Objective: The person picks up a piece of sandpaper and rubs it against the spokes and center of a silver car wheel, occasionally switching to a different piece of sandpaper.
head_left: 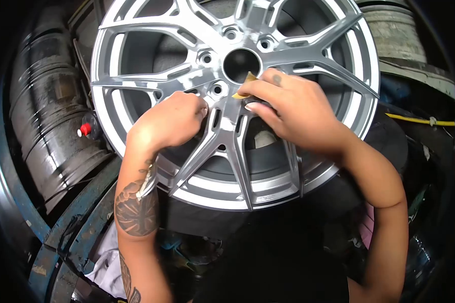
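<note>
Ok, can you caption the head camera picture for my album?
Left hand over a silver wheel, right hand pinching a yellow scrap.

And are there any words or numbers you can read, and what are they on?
None: no word, brand, number or sign can be read.
Silver wheel: no lettering I can make out.
Forearm tattoo: a design, no readable words.
Drum on the left: any marks are too blurred to read.

Wheel [231, 109] between drum [60, 116] at left, container [392, 33] at upper right.

Left grip [171, 120] curls inward, right grip [299, 107] pinches.
</note>
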A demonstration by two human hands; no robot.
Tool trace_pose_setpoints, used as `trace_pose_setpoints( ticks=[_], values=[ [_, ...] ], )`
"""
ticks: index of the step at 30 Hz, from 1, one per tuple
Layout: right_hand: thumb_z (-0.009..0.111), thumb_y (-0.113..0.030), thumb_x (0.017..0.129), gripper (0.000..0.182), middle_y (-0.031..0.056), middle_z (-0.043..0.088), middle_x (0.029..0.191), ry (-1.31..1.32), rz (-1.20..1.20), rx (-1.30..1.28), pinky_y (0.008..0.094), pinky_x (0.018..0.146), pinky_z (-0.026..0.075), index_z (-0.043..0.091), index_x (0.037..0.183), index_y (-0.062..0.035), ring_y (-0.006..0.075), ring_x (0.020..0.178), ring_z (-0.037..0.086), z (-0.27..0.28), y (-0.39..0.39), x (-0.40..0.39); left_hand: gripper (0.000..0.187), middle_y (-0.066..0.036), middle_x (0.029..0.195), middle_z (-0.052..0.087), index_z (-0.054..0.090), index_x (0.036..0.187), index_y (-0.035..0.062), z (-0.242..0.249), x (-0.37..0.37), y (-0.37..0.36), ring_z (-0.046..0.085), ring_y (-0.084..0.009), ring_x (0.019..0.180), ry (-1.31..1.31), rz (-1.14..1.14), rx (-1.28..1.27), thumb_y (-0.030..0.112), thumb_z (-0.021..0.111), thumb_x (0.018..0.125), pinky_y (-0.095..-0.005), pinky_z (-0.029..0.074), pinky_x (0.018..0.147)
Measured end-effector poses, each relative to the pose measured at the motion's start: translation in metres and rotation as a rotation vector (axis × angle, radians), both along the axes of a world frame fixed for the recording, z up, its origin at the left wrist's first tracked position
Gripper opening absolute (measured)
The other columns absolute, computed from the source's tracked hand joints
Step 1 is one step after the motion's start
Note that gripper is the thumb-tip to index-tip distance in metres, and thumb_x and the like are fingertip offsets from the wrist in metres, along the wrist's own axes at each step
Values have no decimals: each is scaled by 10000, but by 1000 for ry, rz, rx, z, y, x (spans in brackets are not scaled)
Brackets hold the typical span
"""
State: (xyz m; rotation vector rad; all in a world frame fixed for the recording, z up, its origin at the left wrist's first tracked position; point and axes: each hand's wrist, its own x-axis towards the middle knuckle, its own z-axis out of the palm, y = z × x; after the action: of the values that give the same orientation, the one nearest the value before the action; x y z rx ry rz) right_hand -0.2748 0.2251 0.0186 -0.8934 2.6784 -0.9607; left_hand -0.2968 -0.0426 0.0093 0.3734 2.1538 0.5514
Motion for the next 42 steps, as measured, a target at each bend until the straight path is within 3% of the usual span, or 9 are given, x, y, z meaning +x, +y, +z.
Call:
trace_pose_setpoints(
  ticks=[6,8,13,20,26,29,33,37,42],
  values=[
    [721,-106,893,259,144,701,1087,-330,3,-90,472,864,540,664,1144,-76,389,1010,690,-1,1,0,651,-256,683,641,730,861,-50,9,-3,12,640,-434,685,-69,59,-101,563,609,1047,-487,501,694],
    [748,-136,875,266,144,714,1156,-129,-8,-194,452,886,544,690,1120,-51,412,987,686,-12,0,2,685,-221,659,643,722,827,-46,12,-2,14,633,-383,635,-99,20,-82,615,661,996,-465,496,658],
    [764,-173,986,286,5,692,999,-1047,-132,-217,236,826,488,655,1171,17,39,906,565,13,-3,-10,627,-216,728,699,752,867,-36,2,-1,3,707,-376,721,-57,-33,-52,584,715,951,-473,539,691],
    [734,-115,1002,243,-12,704,1064,-1170,-188,-486,248,903,497,654,1207,-12,44,958,628,7,-14,-3,611,-217,823,753,772,977,-28,10,2,4,758,-387,850,-39,-60,-71,579,701,969,-472,586,788],
    [701,-92,989,180,11,751,1015,-1071,-240,-489,279,887,537,734,1126,20,40,957,641,6,-16,1,574,-241,930,765,768,992,-23,7,-2,1,749,-421,940,-44,-70,-60,543,674,1004,-496,577,848],
    [688,-46,933,149,41,719,971,-1055,-366,-438,339,879,538,693,1076,-4,135,933,665,5,-18,6,535,-262,968,760,765,1000,-28,8,-1,4,737,-445,975,-35,-35,-58,491,642,1036,-508,572,866],
    [701,11,789,277,170,535,1019,-351,30,-81,486,856,519,535,999,-61,407,960,606,0,-15,13,480,-284,977,752,765,1006,-33,5,2,4,728,-464,982,11,-19,-58,421,616,1056,-528,570,875],
    [756,-6,851,318,158,579,1136,-217,199,-12,462,764,565,625,1133,-71,376,935,668,-1,-14,30,442,-293,972,749,762,1004,-35,7,0,5,725,-475,968,-1,-27,-47,376,609,1059,-538,570,871],
    [731,-41,877,387,114,639,1053,-36,286,109,433,701,567,706,1258,-106,317,836,694,-9,-22,30,401,-292,954,745,761,1016,-36,5,3,4,723,-482,954,7,-13,-61,334,610,1054,-528,577,859]
  ],
)
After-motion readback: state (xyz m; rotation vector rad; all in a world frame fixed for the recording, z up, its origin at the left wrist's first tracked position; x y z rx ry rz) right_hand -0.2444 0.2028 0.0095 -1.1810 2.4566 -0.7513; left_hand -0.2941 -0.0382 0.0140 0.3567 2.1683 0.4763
